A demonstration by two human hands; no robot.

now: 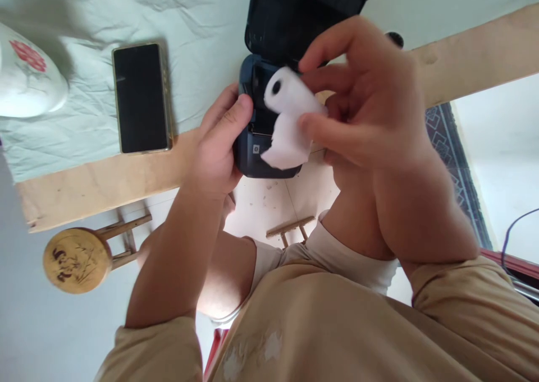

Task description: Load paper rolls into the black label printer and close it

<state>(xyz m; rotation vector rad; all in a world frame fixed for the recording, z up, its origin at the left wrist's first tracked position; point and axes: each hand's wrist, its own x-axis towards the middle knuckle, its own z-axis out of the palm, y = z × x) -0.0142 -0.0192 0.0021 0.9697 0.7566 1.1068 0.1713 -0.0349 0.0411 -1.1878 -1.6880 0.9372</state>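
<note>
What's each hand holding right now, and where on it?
Right hand pinches the white paper roll at its end. Left hand clasps the side of the open dark printer.

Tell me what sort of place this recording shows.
Probably a room in a home: a wooden table edge under a pale cloth, a smartphone lying on it, a small wooden stool on the tiled floor, and a patterned rug.
</note>
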